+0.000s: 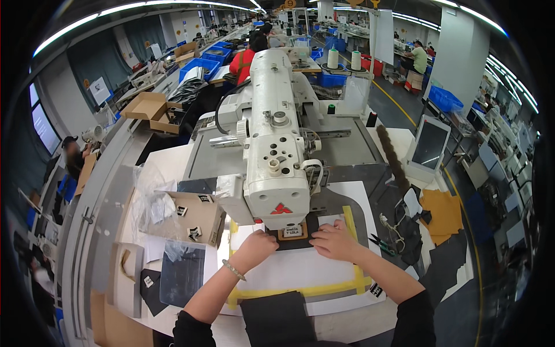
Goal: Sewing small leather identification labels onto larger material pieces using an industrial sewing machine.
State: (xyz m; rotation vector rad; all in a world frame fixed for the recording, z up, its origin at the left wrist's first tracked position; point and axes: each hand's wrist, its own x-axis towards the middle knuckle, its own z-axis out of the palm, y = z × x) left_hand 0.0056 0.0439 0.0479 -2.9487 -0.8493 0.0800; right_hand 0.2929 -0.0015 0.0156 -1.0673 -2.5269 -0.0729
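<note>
A white industrial sewing machine (269,173) stands over a dark fabric piece (292,245) bearing a small framed label (292,231), under the head. My left hand (256,250) is at the piece's left side, fingers curled together; what they grip, if anything, is hidden. My right hand (335,240) rests on its right side with fingers bent and apart. A white board (292,272) edged with yellow tape lies beneath both. A stack of dark fabric (277,318) lies at the front edge.
An open carton with labels (211,213) sits left; snips (384,246), mustard fabric (439,208) and a screen (428,144) are right. Co-workers sit ahead in red (243,66), at far left (75,162) and far right (419,58). Blue crates (445,98) stand near the aisle.
</note>
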